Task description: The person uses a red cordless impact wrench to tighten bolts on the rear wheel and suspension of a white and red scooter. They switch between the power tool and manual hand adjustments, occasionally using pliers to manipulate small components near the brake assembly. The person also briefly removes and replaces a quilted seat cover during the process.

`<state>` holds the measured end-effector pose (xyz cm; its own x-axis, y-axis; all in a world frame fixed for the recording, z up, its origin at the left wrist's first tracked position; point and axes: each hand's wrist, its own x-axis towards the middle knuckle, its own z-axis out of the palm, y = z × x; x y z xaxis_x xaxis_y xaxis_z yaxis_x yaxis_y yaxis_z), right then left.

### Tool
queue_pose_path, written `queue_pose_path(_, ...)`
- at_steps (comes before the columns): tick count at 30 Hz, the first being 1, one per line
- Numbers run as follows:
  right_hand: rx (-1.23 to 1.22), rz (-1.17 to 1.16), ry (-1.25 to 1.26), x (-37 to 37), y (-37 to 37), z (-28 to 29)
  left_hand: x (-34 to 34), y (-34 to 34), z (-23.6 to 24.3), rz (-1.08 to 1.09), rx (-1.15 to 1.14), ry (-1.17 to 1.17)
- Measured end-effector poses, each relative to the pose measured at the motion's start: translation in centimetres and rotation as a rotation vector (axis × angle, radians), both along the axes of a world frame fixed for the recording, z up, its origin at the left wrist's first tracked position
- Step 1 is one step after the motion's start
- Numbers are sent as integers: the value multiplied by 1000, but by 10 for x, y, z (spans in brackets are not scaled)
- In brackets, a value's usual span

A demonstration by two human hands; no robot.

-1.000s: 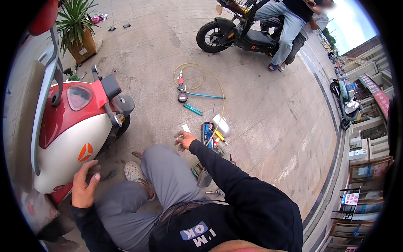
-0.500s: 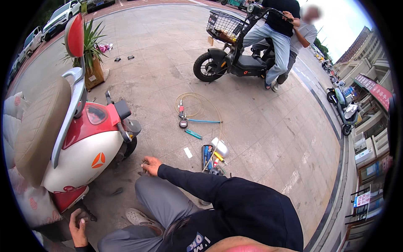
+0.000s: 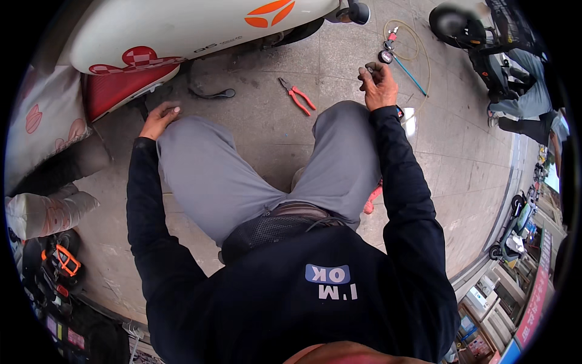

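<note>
My left hand [image 3: 159, 120] rests beside my left knee, holding nothing I can see, fingers loosely stretched out. It is nearest to the red lower panel [image 3: 124, 91] of a white scooter [image 3: 182, 30]. Over by my right knee, my right hand [image 3: 381, 91] is raised with its fingers curled in a pinch. Whatever sits between those fingertips is too small to name. Pliers [image 3: 296, 97] with red handles lie on the paving between both hands, touched by neither. A dark curved lever [image 3: 212, 94] sticks out low under the scooter.
A tyre inflator gauge [image 3: 385, 56] with a blue hose [image 3: 410, 76] and a coiled yellowish hose [image 3: 428, 60] lies beyond my right hand. A black scooter [image 3: 485, 67] with people by it stands at the right. A patterned cover [image 3: 45, 124] hangs at the left.
My view has swung down and left, closer over my lap and the white scooter. The pliers now show on the ground. My left hand has come to my knee.
</note>
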<state>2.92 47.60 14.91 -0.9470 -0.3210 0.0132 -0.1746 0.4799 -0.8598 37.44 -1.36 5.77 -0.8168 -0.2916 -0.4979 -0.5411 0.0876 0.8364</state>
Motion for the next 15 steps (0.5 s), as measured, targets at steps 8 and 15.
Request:
queue_pose_path(8, 227, -60, -123, 52, 79, 41, -74, 79, -147, -409, -829, 15)
queue_pose_path(15, 374, -262, -144, 143, 124, 126, -120, 115, -207, -606, -842, -34)
